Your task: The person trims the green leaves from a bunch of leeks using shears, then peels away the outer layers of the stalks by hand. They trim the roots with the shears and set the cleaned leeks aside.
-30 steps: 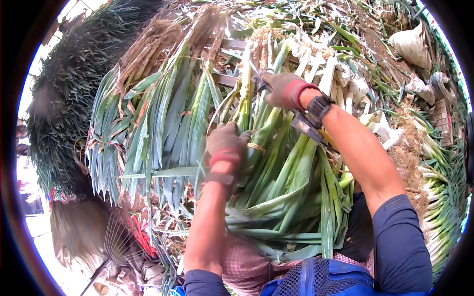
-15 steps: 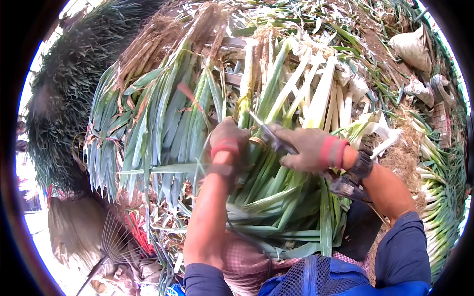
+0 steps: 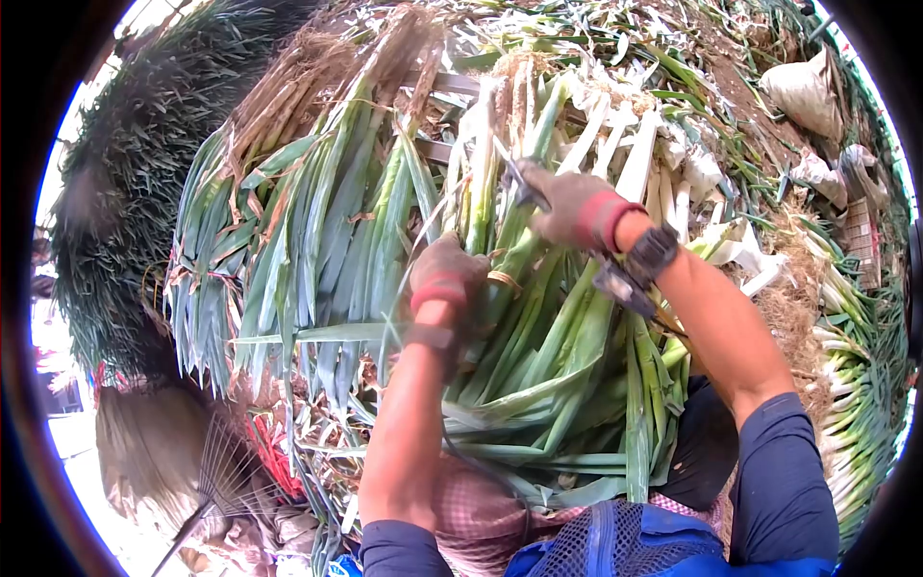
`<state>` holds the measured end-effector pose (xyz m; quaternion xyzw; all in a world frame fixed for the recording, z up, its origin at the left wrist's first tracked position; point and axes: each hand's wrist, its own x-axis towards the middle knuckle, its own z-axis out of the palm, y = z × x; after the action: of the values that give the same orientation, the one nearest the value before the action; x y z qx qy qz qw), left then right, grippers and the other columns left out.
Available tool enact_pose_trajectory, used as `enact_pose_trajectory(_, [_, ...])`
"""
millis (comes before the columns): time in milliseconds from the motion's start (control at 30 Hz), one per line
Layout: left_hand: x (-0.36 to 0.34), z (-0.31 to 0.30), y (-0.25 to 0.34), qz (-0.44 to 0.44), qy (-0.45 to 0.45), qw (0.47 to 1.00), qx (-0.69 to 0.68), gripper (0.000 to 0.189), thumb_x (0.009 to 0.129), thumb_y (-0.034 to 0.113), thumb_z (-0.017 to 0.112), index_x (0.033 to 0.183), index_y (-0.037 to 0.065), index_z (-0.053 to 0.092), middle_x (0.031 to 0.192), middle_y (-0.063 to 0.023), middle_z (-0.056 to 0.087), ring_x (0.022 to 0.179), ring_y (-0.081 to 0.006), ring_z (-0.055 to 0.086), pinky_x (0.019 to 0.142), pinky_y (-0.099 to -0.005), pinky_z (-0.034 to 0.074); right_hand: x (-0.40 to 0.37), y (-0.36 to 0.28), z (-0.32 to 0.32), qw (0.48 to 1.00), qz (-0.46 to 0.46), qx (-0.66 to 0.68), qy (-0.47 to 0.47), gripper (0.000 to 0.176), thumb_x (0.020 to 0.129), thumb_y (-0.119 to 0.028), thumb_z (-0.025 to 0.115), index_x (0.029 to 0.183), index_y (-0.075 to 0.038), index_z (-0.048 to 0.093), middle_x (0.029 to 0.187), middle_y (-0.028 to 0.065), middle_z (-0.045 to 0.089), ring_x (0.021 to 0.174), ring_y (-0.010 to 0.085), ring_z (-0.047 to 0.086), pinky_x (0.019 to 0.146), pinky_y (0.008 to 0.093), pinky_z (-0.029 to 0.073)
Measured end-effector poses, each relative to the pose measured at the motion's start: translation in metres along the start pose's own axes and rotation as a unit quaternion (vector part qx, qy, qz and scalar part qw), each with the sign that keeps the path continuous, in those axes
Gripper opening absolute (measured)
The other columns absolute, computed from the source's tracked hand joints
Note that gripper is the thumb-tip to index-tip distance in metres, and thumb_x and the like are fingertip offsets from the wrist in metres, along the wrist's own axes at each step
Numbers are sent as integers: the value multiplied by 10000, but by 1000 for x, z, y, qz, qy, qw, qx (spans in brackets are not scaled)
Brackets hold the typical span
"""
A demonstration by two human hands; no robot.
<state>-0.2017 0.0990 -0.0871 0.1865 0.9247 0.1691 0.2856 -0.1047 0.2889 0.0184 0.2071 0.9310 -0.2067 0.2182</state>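
Observation:
My gloved left hand [image 3: 448, 269] is closed around the green leaves of a leek [image 3: 479, 188], whose pale stalk points away from me. In my gloved right hand [image 3: 577, 207] is a dark air blow gun [image 3: 527, 185] with a thin metal tip, aimed at the upper part of that stalk. Its body [image 3: 623, 288] shows below my wrist. Trimmed-looking pale leeks [image 3: 635, 159] lie to the right of the stalk, roots facing away. Under my hands, a heap of long green leaves [image 3: 529, 346] spreads over my lap. My left fingertips are partly hidden.
Untidy leeks with brown roots [image 3: 322, 72] are piled on the left. A dark green leek stack [image 3: 125, 192] stands beyond them. A wire rake [image 3: 207, 490] is at lower left. A pale sack [image 3: 808, 94] sits at upper right, and more leeks [image 3: 846, 404] line the right side.
My right hand has moved up and slightly left with the air blow gun, farther along the stalk. My left hand stays in nearly the same place on the leek.

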Motion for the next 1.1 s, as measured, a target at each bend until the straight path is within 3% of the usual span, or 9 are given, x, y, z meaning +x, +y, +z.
enact_pose_trajectory(300, [0,3,0,-5,12,1000,7,514,820,390,824,1220,71,777,1071,-221,799,1040,-395,768,942,-466,585,78,13,-2,996,14,-27,89,688,910,-241,639,1561,-49,531,1365,257,709,1249,413,695,1074,484,542])
enact_pose_trajectory(400, [-1,5,-2,1,19,1000,-1,484,814,383,831,1184,72,793,1035,-214,802,1003,-388,774,912,-464,589,79,17,3,992,-13,-10,121,701,903,-245,644,1565,-50,527,1358,260,712,1235,415,701,1068,477,544])
enact_pose_trajectory(467, [-3,2,0,15,32,999,-18,437,808,360,828,1127,63,812,996,-219,802,962,-381,780,888,-460,592,76,23,2,998,-3,-23,66,800,934,-309,681,1647,-66,412,1321,276,714,1243,435,673,1096,485,511])
enact_pose_trajectory(533, [-5,-2,2,14,27,999,-18,424,804,350,822,1110,56,815,986,-223,801,952,-382,781,885,-459,592,57,22,1,998,-9,8,65,833,934,-321,683,1669,-73,380,1300,260,726,1200,414,699,1068,471,530])
enact_pose_trajectory(600, [-8,-5,4,15,21,999,-18,412,799,339,816,1092,49,819,977,-227,801,941,-382,782,882,-458,593,10,7,-7,1000,-9,26,-2,838,941,-342,690,1672,-80,376,1275,243,737,1159,377,728,1042,444,551])
enact_pose_trajectory(700, [-13,-9,8,14,25,999,-37,390,789,320,802,1060,41,825,951,-228,799,924,-376,785,876,-452,594,-15,28,27,995,-69,72,-25,873,949,-325,711,1704,-110,329,1301,213,739,1142,340,745,1062,413,556])
enact_pose_trajectory(800, [-19,-8,8,5,31,999,-19,386,779,317,798,1056,50,828,950,-220,802,924,-366,787,871,-446,596,-64,31,37,987,-132,89,-13,917,926,-329,743,1700,-73,322,1278,252,732,1146,399,732,1060,438,550])
enact_pose_trajectory(867, [-21,-6,6,11,56,998,-32,377,775,320,800,1047,62,831,941,-211,804,908,-357,787,865,-439,597,-89,34,37,991,-121,53,-20,882,935,-362,741,1667,-51,360,1132,306,727,1056,460,720,978,509,552])
enact_pose_trajectory(1100, [-38,2,15,36,46,997,-58,367,770,300,814,1029,40,809,936,-198,805,887,-347,784,854,-434,593,-133,57,46,992,-110,56,31,862,947,-395,735,1673,-95,380,1064,278,701,1028,473,698,946,526,546])
